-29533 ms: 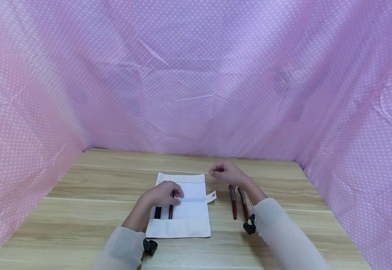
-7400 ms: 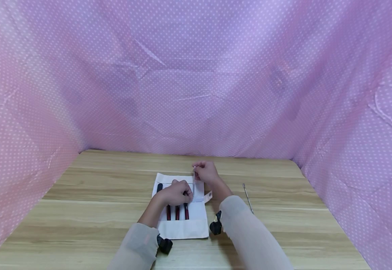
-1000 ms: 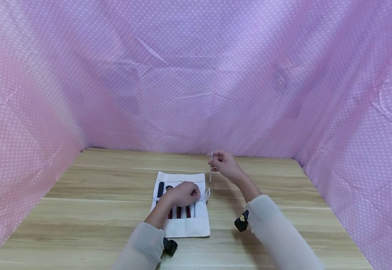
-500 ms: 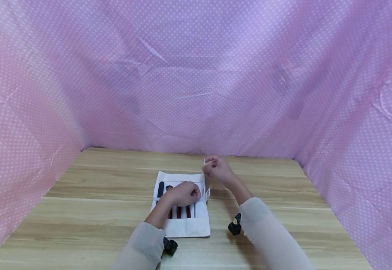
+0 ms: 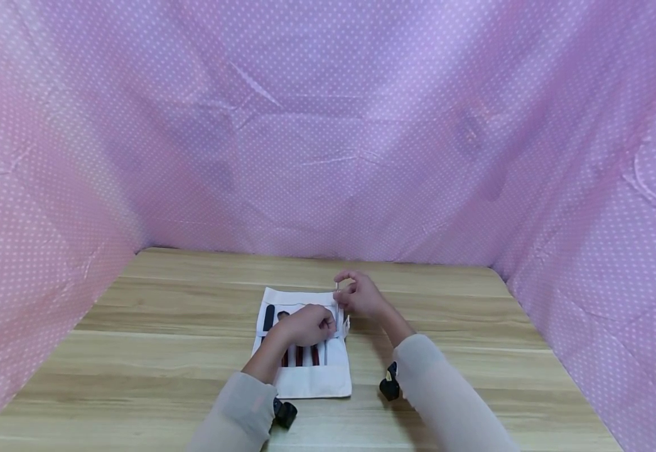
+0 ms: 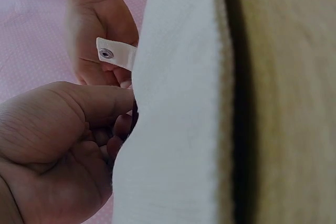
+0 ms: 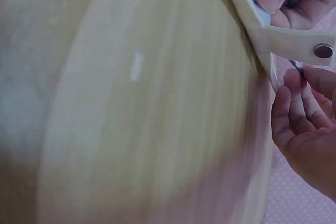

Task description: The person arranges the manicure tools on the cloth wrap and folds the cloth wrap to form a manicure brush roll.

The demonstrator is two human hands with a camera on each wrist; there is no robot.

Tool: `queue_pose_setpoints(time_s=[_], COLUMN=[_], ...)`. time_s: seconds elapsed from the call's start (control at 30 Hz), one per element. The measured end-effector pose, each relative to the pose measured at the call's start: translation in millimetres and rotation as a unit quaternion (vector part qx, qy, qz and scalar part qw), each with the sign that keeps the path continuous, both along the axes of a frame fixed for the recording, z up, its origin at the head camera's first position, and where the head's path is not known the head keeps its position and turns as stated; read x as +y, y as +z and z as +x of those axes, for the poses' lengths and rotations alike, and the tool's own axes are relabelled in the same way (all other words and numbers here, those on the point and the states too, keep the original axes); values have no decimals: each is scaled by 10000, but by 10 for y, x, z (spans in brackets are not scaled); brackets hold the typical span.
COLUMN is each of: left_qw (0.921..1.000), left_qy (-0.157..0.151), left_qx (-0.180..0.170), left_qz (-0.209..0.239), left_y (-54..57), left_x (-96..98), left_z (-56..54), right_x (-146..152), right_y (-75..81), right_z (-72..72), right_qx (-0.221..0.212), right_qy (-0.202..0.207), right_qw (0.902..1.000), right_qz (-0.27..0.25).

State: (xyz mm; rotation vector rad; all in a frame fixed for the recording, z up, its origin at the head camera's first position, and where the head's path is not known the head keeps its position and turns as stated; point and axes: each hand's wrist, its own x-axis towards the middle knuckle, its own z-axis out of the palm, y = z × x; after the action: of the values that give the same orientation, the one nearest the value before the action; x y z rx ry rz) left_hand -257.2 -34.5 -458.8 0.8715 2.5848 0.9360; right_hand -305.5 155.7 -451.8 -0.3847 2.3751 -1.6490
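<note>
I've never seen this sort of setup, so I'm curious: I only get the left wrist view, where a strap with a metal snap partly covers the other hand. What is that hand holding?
Observer: The right hand pinches a thin metal tool, as the head view shows.
Visitor: And that white cloth filling my picture, does it hold anything?
Observer: In the head view, three dark red brush handles stand side by side in the white cloth pouch.
Visitor: Just brushes?
Observer: No, a black round-ended strip sits to their left; I can't tell exactly what it is.
</note>
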Motion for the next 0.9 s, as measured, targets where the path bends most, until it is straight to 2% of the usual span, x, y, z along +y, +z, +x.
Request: queue_pose_setpoints(time_s=[0.27,0.57,0.9], left_qw=[10000,9997,9998], left_qy=[-73,-190,-155], left_qx=[45,77,15], left_qz=[45,94,77], left_y=[-24,-15,1], left_x=[-4,-19,-32], left_z=[-49,-81,-80], right_x=[0,0,4], right_y=[-57,-85,-93], right_z=[-14,-39,-32], right_qx=[55,24,216], right_qy=[245,171,129], right_qw=[9995,9997,9977], right_qz=[196,173,622])
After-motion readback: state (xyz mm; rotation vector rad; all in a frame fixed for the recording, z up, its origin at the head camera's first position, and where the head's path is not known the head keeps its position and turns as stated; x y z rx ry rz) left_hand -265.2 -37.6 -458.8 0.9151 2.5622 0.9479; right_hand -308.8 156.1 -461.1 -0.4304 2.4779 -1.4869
